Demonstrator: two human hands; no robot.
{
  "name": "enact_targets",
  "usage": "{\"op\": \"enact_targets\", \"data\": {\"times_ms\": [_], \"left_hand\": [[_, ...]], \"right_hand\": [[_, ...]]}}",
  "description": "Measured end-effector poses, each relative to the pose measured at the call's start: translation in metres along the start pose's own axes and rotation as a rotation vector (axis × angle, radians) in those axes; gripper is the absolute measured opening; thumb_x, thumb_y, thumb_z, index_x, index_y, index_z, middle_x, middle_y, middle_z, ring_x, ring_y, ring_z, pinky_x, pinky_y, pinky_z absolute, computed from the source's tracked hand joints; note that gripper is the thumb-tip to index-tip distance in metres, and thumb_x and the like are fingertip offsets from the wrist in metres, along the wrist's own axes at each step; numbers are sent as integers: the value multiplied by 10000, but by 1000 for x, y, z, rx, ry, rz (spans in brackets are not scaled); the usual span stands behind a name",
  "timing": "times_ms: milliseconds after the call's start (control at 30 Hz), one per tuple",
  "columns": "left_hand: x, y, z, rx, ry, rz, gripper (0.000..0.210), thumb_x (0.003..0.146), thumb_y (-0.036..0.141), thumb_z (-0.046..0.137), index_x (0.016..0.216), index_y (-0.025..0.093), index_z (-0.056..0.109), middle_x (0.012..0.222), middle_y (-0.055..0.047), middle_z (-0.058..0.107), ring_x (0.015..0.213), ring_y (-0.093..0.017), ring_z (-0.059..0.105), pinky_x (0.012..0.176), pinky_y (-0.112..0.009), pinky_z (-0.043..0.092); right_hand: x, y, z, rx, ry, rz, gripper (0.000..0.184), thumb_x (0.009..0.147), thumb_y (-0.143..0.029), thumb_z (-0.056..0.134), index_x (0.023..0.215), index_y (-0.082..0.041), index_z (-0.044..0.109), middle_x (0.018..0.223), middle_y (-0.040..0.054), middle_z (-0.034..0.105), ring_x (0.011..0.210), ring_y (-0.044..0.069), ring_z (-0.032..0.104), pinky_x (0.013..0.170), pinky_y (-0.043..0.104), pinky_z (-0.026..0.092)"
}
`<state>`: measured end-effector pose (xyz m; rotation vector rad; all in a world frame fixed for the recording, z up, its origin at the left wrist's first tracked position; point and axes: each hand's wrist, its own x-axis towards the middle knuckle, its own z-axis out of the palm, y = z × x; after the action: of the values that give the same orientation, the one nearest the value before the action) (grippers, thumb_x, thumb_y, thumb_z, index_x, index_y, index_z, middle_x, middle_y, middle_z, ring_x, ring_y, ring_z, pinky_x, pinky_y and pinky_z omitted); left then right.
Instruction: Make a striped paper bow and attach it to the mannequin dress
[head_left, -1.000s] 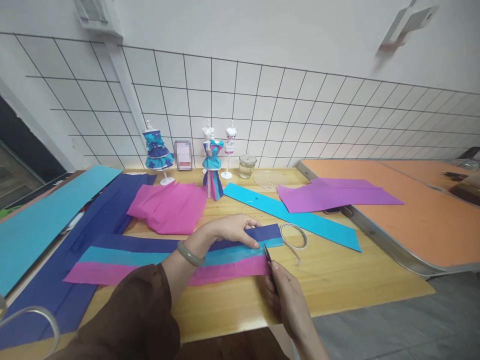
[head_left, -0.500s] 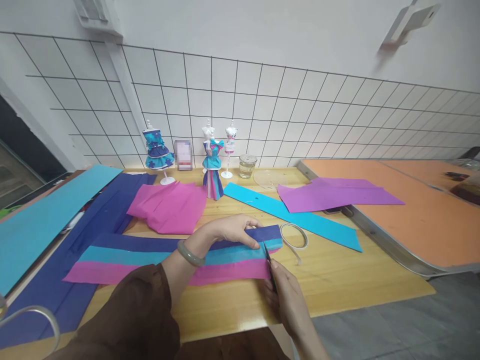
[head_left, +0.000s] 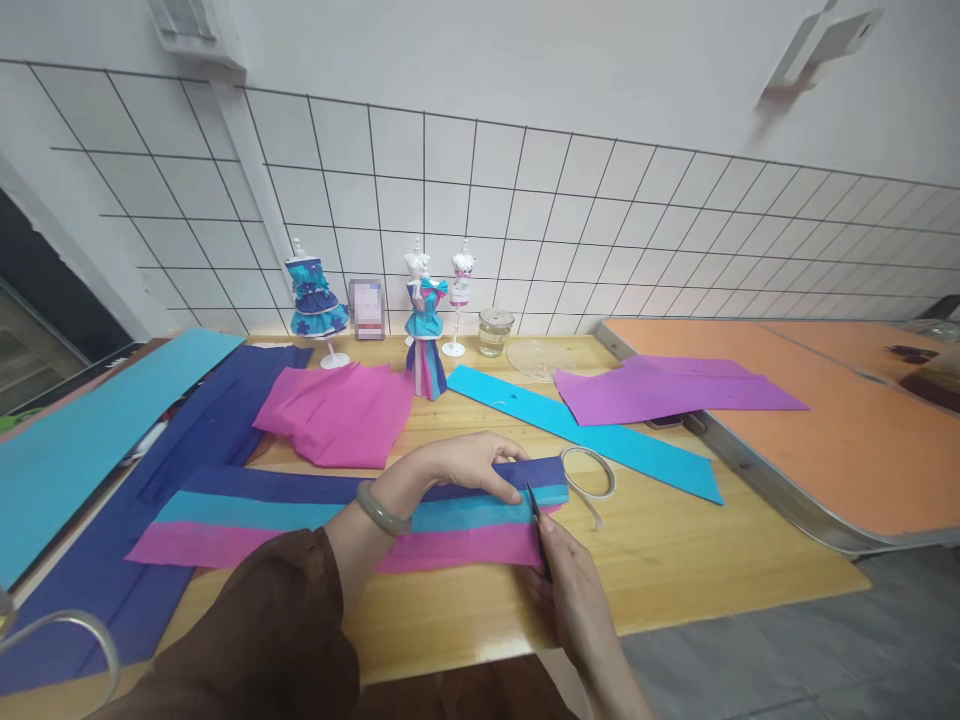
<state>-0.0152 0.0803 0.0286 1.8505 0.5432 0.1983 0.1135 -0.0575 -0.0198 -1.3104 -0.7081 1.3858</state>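
Observation:
A long layered strip of crepe paper point(head_left: 277, 515), dark blue, turquoise and pink, lies across the table in front of me. My left hand point(head_left: 476, 467) holds it near its right end, thumb on top and fingers curled behind the far edge. In my right hand point(head_left: 577, 580) is a pair of dark scissors point(head_left: 534, 502), handles mostly hidden by the fingers. Their blade is upright at the strip, with the cut running up from the pink edge into the turquoise band. Just right of the strip's end lies a roll of narrow tape point(head_left: 588, 474) with a loose tail.
Pink crepe paper point(head_left: 337, 415), a turquoise strip point(head_left: 645, 453) and a purple sheet point(head_left: 660, 390) lie behind. Small dressed mannequins point(head_left: 425, 325), a phone-like screen point(head_left: 367, 310) and a glass cup point(head_left: 495, 335) stand by the wall. Dark blue paper point(head_left: 112, 570) covers the left side.
The strip's right end has shifted slightly right and down, and the scissors stay in the cut. Both hands have hardly moved.

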Motion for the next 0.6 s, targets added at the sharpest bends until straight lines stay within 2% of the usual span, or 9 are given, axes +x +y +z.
{"op": "enact_targets", "data": {"times_ms": [167,333,600], "left_hand": [[1,-1,0,-33,-12,-1,431,605,321,698,996,168,598,906,-17,644,823,-163,581,703,-247,423],[1,-1,0,-29,-11,8,467,599,341,704,1018,165,592,919,-25,646,824,-165,584,714,-251,425],[1,-3,-2,15,17,-30,563,587,349,715,1101,182,557,907,-24,641,787,-162,587,676,-244,429]], "right_hand": [[7,9,-1,-9,36,-9,327,718,-534,536,715,-207,524,703,13,566,657,154,492,520,206,400],[7,8,-1,-58,30,-84,330,717,-531,542,706,-201,527,737,16,566,689,164,484,556,215,404],[7,8,-4,-154,0,-207,330,769,-492,499,629,-197,454,671,4,483,677,159,427,618,236,375]]}}
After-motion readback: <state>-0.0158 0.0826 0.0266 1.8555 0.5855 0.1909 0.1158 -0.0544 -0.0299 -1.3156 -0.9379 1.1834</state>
